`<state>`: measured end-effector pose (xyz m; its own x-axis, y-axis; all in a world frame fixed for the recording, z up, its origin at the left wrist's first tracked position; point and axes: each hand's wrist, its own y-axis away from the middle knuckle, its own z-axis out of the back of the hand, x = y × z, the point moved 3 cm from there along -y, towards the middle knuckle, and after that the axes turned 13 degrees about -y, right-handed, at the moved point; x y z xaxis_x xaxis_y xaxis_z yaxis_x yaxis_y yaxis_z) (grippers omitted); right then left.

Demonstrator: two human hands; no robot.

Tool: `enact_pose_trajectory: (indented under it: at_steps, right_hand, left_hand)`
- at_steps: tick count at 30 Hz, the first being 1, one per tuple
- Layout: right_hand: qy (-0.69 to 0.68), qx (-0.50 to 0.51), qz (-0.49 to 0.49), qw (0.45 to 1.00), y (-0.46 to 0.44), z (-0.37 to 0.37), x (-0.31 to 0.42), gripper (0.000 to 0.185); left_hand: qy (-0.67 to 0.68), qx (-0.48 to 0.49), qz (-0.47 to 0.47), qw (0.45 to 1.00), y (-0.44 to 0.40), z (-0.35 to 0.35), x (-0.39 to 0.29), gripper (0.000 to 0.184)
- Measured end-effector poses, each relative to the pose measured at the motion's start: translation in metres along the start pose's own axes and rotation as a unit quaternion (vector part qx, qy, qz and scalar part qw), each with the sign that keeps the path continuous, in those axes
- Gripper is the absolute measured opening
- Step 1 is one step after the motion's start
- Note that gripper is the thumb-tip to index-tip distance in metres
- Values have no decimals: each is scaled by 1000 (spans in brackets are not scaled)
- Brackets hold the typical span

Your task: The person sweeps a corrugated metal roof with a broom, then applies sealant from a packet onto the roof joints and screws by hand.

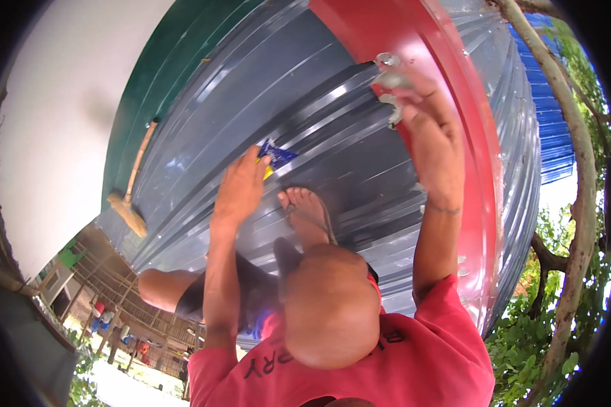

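Observation:
My left hand [241,183] is closed around a small blue and yellow packet [280,156], which sticks out past its fingers above the grey ribbed metal roofing [278,102]. Farther right, my right hand [431,142] is raised at the red metal flashing [468,129], its fingers bent and their tips blurred. Whitish-grey lumps of a putty-like material [391,112] cling to the rib ends by those fingertips. Whatever is pinched between them is too smeared to name.
A wooden-handled brush or mallet-like tool [127,210] lies on the roofing at left, near a green panel [139,102] and a white wall [54,136]. My sandalled foot [309,210] rests on the ribs. Tree branches [580,183] border the right edge.

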<state>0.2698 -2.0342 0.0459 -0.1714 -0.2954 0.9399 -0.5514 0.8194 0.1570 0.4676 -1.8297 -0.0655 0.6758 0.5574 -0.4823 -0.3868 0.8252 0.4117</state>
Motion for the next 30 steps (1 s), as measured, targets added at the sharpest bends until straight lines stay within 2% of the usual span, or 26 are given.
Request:
enact_pose_trajectory:
  at_steps: [1, 2, 3, 6, 9, 12, 15, 18, 21, 25, 28, 30]
  right_hand:
    - [161, -14, 80, 984, -9, 18, 9, 34]
    - [317, -26, 155, 935, -21, 36, 13, 36]
    - [462, -36, 225, 857, -33, 49, 11, 38]
    - [609, 11, 243, 755, -72, 83, -32, 41]
    - [629, 26, 268, 729, -91, 91, -55, 39]
    - [666, 29, 261, 699, -104, 99, -67, 50]
    - [682, 24, 290, 671, -103, 96, -64, 52]
    - [703, 17, 308, 641, -94, 103, -64, 36]
    - [716, -4, 290, 636, -80, 106, -69, 41]
    - [707, -31, 279, 650, -61, 97, -82, 53]
    - [679, -83, 226, 693, -56, 91, -93, 62]
    - [691, -94, 242, 675, -60, 86, -100, 65]
  left_hand:
    - [10, 8, 6, 1000, 2, 0, 2, 33]
    - [19, 18, 13, 1000, 7, 1, 2, 33]
    - [27, 28, 21, 999, 11, 0, 4, 33]
    - [29, 45, 14, 998, 16, -5, 11, 34]
    - [58, 58, 16, 996, 19, -6, 15, 33]
    - [53, 61, 9, 997, 20, -8, 19, 32]
    - [75, 50, 3, 996, 23, -5, 20, 31]
    - [46, 26, 1, 999, 26, -4, 22, 31]
    - [42, 51, 14, 998, 25, -4, 24, 41]
    - [51, 67, 18, 996, 24, -4, 24, 40]
    - [51, 81, 19, 995, 24, -3, 23, 39]
    - [53, 70, 13, 996, 24, -4, 24, 38]
